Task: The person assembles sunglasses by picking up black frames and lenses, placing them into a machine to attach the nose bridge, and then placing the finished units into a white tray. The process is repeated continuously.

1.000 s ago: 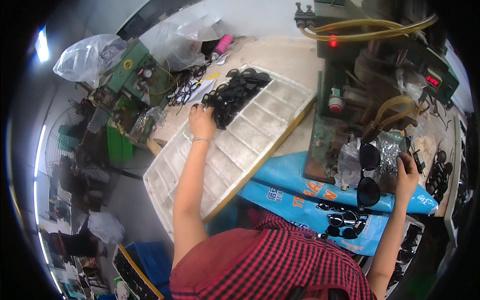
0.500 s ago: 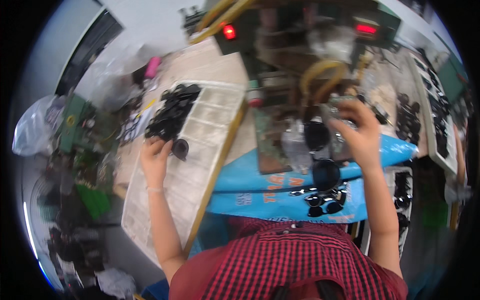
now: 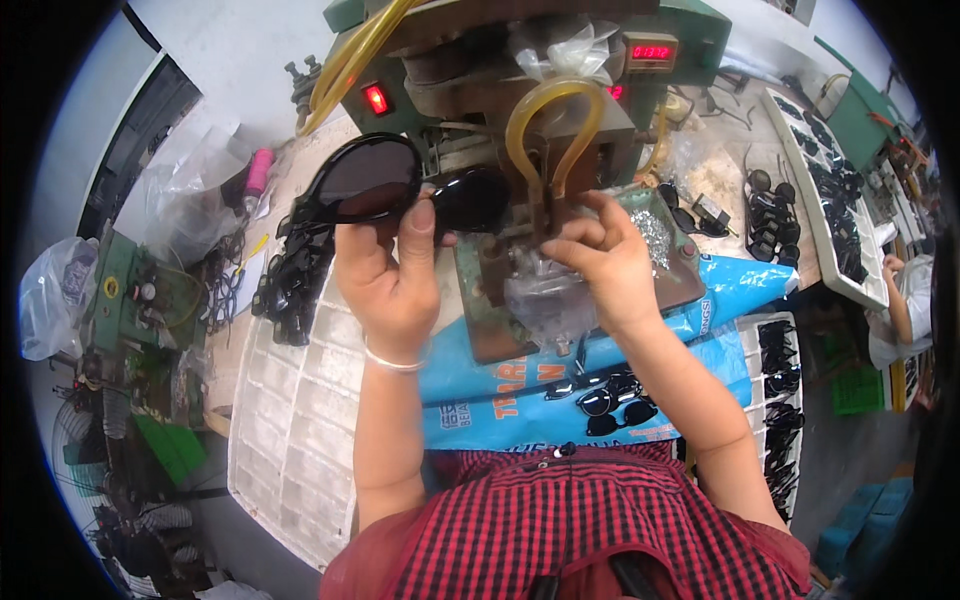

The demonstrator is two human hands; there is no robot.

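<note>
Item: sunglasses (image 3: 400, 190), dark, at 11 o'clock before the green press (image 3: 520, 60). Left hand (image 3: 392, 280) pinched the bridge, firm. Right hand (image 3: 600, 255), fingers half-curled at the fixture, held nothing visible. Advice: keep lenses level, thumb clear of the tooling.

Workbench (image 3: 300, 150): pale top | green press machine (image 3: 560, 60) at centre | white compartment tray (image 3: 300, 420) on left, black sunglasses (image 3: 290, 285) piled in its far cells | blue printed sack (image 3: 500, 385) at front edge, sunglasses (image 3: 610, 395) lying on it | second tray (image 3: 835, 215) on right.
</note>
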